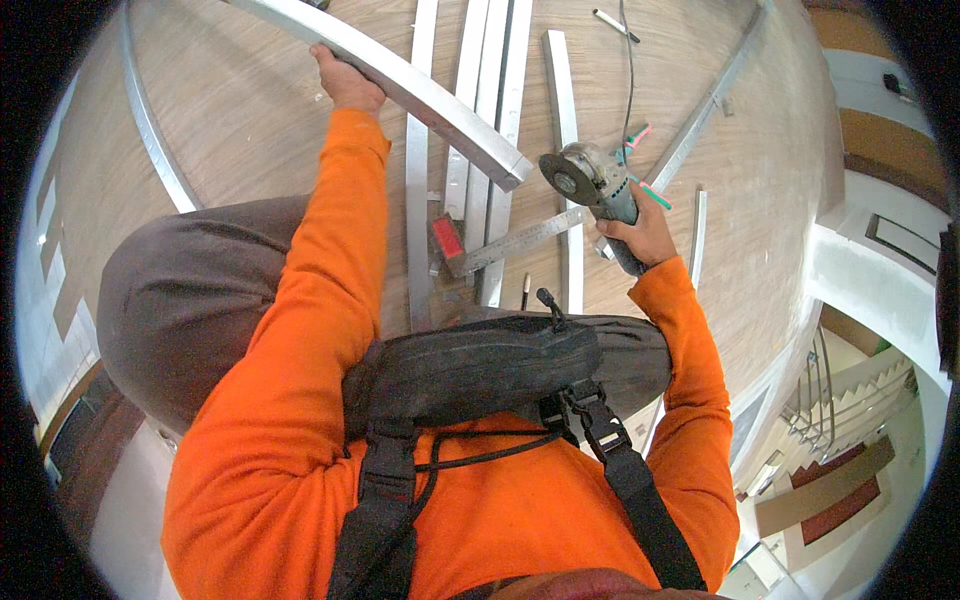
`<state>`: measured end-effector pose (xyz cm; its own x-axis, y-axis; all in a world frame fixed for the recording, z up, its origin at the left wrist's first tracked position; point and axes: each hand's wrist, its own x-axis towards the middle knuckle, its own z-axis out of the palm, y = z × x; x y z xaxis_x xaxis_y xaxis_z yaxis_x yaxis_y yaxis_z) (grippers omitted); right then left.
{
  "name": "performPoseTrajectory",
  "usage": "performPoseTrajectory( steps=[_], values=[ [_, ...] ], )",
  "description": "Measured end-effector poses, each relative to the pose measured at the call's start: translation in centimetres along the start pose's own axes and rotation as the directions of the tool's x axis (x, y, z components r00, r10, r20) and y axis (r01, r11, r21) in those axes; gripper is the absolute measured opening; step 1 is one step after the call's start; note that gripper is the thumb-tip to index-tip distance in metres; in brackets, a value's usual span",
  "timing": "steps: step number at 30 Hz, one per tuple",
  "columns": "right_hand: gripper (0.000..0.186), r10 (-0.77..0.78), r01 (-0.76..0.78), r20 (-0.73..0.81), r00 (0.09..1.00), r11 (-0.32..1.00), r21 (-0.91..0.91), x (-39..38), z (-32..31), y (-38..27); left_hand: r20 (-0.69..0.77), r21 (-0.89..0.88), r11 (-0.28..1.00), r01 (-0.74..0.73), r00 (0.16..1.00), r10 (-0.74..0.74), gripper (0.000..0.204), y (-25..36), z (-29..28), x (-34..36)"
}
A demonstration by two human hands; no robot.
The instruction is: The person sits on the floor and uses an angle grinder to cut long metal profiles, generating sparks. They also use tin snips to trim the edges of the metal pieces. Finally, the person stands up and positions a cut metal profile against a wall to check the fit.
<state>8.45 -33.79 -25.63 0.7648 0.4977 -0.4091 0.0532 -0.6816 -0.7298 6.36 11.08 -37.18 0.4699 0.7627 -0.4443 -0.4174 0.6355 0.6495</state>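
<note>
My left hand (348,80) grips a silver square metal bar (440,105), raised at an angle, its near end reaching toward the centre. My right hand (640,225) is wrapped round the body of a grey angle grinder (605,190), whose dark cutting disc (555,180) sits close to that bar's end; I cannot tell if they touch. Below them lie a metal square (530,235) with a red part (446,236) and several parallel silver bars (420,170). Green-handled tools (650,192) lie partly behind the grinder, too hidden to identify.
I am low over a wood-grain floor (250,150). A black-and-white marker (615,25), the grinder's cable (628,80) and more metal strips (705,100) lie ahead. A small dark stick (525,290) is near my right leg. Stairs with railings (830,390) show at the lower right.
</note>
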Motion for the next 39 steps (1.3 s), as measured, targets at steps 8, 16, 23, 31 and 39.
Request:
performPoseTrajectory(
  steps=[8,16,23,31,39],
  values=[
    [0.086,-0.052,0.052,0.016,0.999,0.999,-0.013,-0.4,0.2,0.9,0.396,-0.352,0.905,0.237,0.914,-0.086,0.064,-0.2,-2.5,2.5],
    [0.088,-0.047,0.046,0.107,0.993,0.999,0.016,-1.0,0.5,-2.2,0.662,-0.457,0.761,0.461,0.747,-0.055,0.062,-0.5,-4.3,4.3],
    [0.096,0.009,0.031,-0.186,0.983,0.977,0.209,0.2,0.4,0.5,-0.038,0.181,0.979,0.097,0.995,-0.091,0.08,0.5,0.8,-1.9],
    [0.06,0.267,0.023,-0.318,0.91,0.732,0.681,1.0,-1.9,3.6,-0.184,0.359,0.915,0.184,0.975,-0.124,0.061,-3.2,-2.9,3.7],
    [0.042,0.556,0.358,-0.334,0.761,0.069,0.931,0.5,-1.6,16.6,-0.135,0.787,0.613,0.069,0.989,0.062,0.043,-5.4,-7.1,7.4]
  ],
)
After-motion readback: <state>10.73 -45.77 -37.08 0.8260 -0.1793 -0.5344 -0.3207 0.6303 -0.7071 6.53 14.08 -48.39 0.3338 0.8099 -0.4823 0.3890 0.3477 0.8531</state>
